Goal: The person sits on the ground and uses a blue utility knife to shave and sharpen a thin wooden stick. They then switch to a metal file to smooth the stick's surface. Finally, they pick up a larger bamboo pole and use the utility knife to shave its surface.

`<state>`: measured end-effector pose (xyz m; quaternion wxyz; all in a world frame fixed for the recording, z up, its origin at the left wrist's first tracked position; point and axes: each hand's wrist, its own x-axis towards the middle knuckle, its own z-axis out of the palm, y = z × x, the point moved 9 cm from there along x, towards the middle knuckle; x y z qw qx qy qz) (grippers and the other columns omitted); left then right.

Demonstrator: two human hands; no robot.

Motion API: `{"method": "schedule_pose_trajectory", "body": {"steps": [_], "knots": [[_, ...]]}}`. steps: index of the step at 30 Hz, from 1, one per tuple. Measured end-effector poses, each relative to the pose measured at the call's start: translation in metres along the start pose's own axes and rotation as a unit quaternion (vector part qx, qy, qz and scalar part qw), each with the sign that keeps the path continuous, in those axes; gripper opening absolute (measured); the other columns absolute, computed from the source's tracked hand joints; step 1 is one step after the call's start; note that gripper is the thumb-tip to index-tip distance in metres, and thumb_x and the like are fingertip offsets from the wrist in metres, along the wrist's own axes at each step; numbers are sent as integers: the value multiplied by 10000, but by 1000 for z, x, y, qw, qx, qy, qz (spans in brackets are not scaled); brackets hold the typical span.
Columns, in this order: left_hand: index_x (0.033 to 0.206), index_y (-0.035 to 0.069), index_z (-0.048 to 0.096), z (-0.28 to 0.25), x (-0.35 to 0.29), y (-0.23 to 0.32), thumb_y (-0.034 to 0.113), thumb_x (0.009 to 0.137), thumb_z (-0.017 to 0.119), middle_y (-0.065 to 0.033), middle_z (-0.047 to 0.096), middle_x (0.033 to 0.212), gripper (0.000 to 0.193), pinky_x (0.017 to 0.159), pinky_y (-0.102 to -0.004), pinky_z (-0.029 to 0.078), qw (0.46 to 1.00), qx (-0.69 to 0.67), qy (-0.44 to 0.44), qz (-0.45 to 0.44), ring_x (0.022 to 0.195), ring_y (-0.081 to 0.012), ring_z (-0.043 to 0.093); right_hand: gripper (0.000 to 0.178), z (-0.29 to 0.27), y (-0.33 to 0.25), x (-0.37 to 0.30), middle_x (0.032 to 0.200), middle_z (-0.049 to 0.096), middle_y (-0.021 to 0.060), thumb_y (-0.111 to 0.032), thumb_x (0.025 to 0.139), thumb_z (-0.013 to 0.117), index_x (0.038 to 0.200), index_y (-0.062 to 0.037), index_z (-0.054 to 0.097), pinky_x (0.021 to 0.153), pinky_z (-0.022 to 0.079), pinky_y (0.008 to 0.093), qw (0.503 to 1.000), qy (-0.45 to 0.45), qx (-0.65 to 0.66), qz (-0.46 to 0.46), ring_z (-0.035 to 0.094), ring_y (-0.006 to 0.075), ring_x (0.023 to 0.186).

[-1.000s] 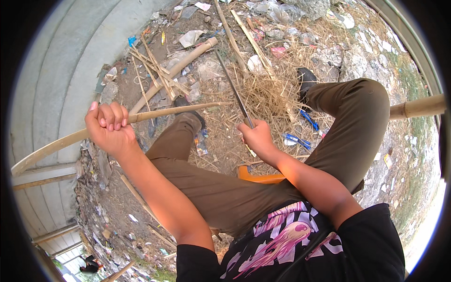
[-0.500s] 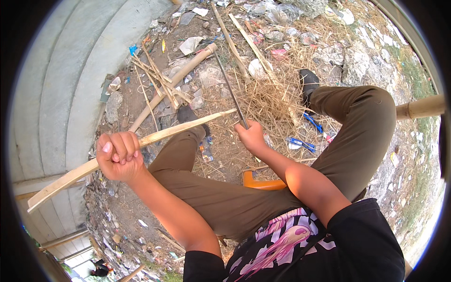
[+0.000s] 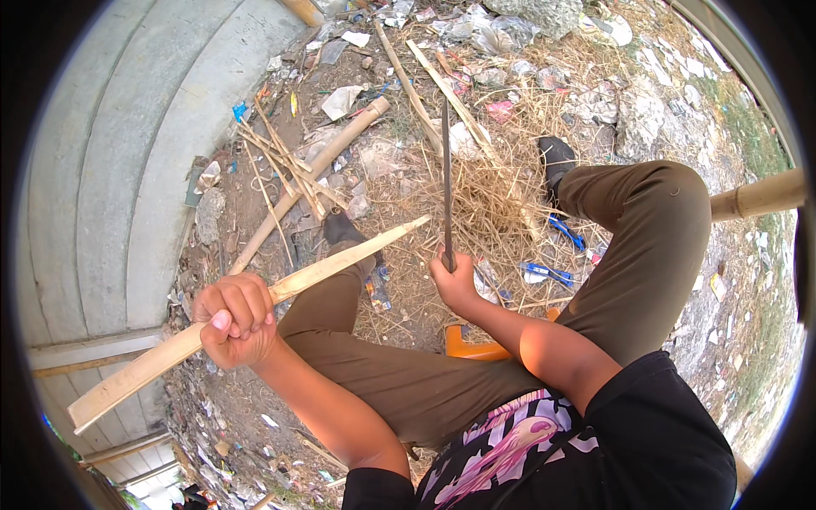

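Note:
My left hand (image 3: 234,320) is closed around a pale split bamboo strip (image 3: 340,262) that slants up to the right across my lap. Its far end narrows to a point; the wide end sticks out at the lower left. In my right hand (image 3: 456,280) is a long dark blade (image 3: 448,187), a machete by its shape, standing nearly straight away from me. My fingers hide its handle. The blade is just right of the strip's tip, with a small gap between them. Below the blade lies a heap of pale shavings (image 3: 489,200).
A bamboo pole (image 3: 319,166) lies on the ground under several thin sticks (image 3: 293,161). Two more strips (image 3: 450,89) lie farther off. An orange plastic seat (image 3: 476,344) shows beneath me. A grey wall (image 3: 127,170) stands at left. Litter and rubble cover the ground.
The blade has swung from leaning left, by the strip's tip, to nearly upright and apart from it. My left hand and the strip have shifted slightly right and toward me.

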<state>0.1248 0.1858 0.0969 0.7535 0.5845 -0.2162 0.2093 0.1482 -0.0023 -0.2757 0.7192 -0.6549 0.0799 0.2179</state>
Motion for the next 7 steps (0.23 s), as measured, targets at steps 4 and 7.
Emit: {"method": "schedule_pose_trajectory", "body": {"steps": [4,7], "knots": [[586,150,344,2,4,2,88,832,469,8,399,441,283,327,-229,342,1000,-15,5,13,333,-69,323,279,-10,84,7,537,518,29,-202,823,652,619,-38,554,482,382,363,978,-17,-129,163,493,153,483],[594,145,360,-11,-4,1,98,830,478,4,412,445,268,322,-235,347,1000,0,29,5,336,-70,333,270,-21,72,9,531,533,46,-206,817,650,622,-34,577,497,410,385,982,80,-151,81,517,187,479]]}}
